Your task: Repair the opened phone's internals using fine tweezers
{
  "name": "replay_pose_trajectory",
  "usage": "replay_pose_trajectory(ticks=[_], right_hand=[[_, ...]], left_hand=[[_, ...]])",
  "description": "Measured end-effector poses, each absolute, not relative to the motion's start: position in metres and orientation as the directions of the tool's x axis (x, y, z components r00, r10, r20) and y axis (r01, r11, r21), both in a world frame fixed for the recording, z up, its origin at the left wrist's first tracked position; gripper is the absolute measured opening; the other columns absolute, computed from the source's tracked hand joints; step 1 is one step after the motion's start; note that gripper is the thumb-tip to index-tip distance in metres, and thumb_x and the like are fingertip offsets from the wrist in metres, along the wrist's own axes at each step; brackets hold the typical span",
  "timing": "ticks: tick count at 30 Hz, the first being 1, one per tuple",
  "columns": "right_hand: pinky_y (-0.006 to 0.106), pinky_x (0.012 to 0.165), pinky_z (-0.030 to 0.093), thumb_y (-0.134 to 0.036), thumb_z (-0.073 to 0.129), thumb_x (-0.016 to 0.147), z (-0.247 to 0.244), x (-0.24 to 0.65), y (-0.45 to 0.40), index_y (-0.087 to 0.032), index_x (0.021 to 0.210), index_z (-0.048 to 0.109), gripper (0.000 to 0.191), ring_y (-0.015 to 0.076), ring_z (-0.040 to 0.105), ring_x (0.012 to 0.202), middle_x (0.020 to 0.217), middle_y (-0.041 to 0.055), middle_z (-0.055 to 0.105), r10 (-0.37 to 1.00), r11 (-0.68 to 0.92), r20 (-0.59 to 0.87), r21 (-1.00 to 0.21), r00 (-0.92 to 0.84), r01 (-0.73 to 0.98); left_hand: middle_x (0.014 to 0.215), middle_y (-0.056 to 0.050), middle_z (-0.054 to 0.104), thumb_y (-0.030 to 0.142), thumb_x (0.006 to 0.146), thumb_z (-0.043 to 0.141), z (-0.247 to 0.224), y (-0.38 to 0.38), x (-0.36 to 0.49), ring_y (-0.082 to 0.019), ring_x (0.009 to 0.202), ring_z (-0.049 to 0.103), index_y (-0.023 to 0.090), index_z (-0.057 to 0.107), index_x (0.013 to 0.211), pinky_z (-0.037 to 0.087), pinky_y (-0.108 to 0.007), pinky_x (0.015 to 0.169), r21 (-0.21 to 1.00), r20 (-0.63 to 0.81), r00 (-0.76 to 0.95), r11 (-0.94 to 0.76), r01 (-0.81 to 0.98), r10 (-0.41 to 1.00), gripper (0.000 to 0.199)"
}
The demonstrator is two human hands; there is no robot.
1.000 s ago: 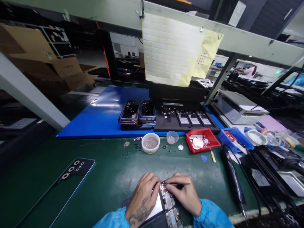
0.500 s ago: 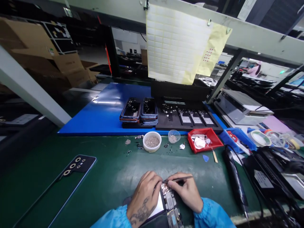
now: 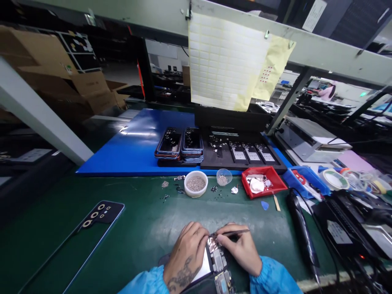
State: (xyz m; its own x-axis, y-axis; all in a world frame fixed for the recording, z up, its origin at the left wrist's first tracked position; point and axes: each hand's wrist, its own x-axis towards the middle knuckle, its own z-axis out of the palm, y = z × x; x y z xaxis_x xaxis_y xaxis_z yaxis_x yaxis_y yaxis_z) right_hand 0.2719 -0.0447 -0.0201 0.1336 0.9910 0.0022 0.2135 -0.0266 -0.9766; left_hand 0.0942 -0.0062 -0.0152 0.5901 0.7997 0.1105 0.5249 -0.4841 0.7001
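An opened phone (image 3: 218, 261) lies in front of me with its inner boards and copper-coloured foil showing. My left hand (image 3: 188, 253) lies over its left side, fingers together and closed on the top edge, covering much of the white battery label (image 3: 204, 267). In my right hand (image 3: 241, 251) are slim tweezers (image 3: 238, 232), pinched between thumb and fingers. Their tip meets the phone's top end close to my left fingertips; what it touches there is too small to make out. A phone back frame (image 3: 110, 212) with camera rings lies to the left.
Beyond the hands stand a white bowl of screws (image 3: 196, 192), a clear cup (image 3: 224, 177), a red tray (image 3: 277, 192) and a blue tray (image 3: 321, 190). Stacked phones (image 3: 168, 141) sit on the blue mat (image 3: 110, 151). A black electric screwdriver (image 3: 303, 237) lies at right.
Both hands stay at the phone's top end, with the tweezers shifting only slightly. The whole view has tilted a little. A small red light now shows among the black equipment at right.
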Motion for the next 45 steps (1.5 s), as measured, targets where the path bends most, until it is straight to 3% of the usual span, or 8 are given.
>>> replay_pose_trajectory(ticks=[10,26,39,45], right_hand=[[0.029,0.060,0.049,-0.023,0.073,0.073,-0.0209,0.2710,-0.0468,-0.018,0.073,0.077,0.006,0.0203,0.064,0.065,0.068,0.0060,0.070,0.994,-0.011,0.021,-0.962,0.111,0.274],[0.029,0.066,0.050,-0.031,0.075,0.072,-0.0232,0.2717,-0.0476,-0.018,0.075,0.075,0.014,0.0216,0.066,0.071,0.073,0.0066,0.073,0.989,-0.049,-0.027,-0.988,0.147,0.145],[0.027,0.063,0.049,-0.022,0.072,0.074,-0.0204,0.2715,-0.0464,-0.017,0.076,0.075,0.006,0.0192,0.064,0.068,0.072,0.0053,0.069,0.992,0.019,0.051,-0.964,0.112,0.265],[0.027,0.062,0.048,-0.025,0.071,0.075,-0.0191,0.2677,-0.0470,-0.017,0.074,0.075,0.009,0.0193,0.064,0.067,0.070,0.0050,0.069,0.992,-0.010,0.024,-0.962,0.121,0.273]], left_hand=[[0.083,-0.004,0.056,0.013,0.093,0.032,-0.0120,-0.0069,0.0950,-0.021,0.084,0.053,0.019,0.055,0.081,0.042,-0.039,0.081,0.704,0.101,0.590,-0.476,0.527,0.801,0.026],[0.082,-0.004,0.054,0.016,0.093,0.033,-0.0169,-0.0059,0.0950,-0.022,0.083,0.052,0.020,0.054,0.080,0.044,-0.040,0.077,0.720,0.153,0.585,-0.495,0.487,0.797,0.025],[0.084,-0.004,0.054,0.015,0.093,0.033,-0.0196,-0.0068,0.0936,-0.021,0.084,0.052,0.020,0.055,0.081,0.043,-0.040,0.079,0.741,0.149,0.565,-0.470,0.480,0.812,0.025],[0.083,-0.004,0.053,0.015,0.093,0.034,-0.0176,-0.0069,0.0945,-0.021,0.085,0.052,0.020,0.055,0.081,0.044,-0.040,0.079,0.736,0.151,0.565,-0.474,0.484,0.811,0.025]])
